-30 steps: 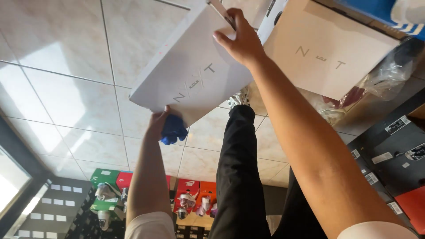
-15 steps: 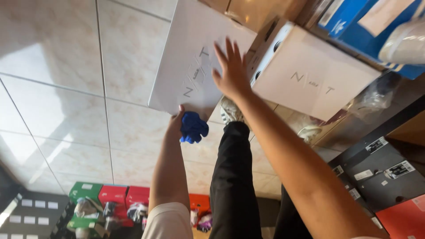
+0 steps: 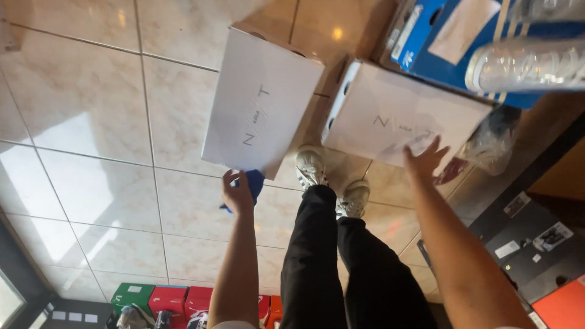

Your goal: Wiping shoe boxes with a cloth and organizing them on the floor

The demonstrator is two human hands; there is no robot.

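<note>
My left hand (image 3: 239, 194) holds a blue cloth (image 3: 254, 182) and touches the near edge of a white shoe box (image 3: 259, 100) that lies on the tiled floor. My right hand (image 3: 425, 161) is spread open, fingers apart, over the near edge of a second white shoe box (image 3: 393, 119) to the right. Nothing is in the right hand. My black trousers and pale shoes (image 3: 332, 183) stand between the two boxes.
A blue shoe box (image 3: 448, 42) with a clear plastic item (image 3: 527, 64) sits at the far right. Crumpled clear plastic (image 3: 493, 146) lies beside the second box. Green, red and orange boxes (image 3: 177, 298) line the bottom edge. A dark shelf (image 3: 536, 244) stands at right.
My right hand left the first white box and moved right to the second one. The first box has come down onto the floor, my left hand still at its edge.
</note>
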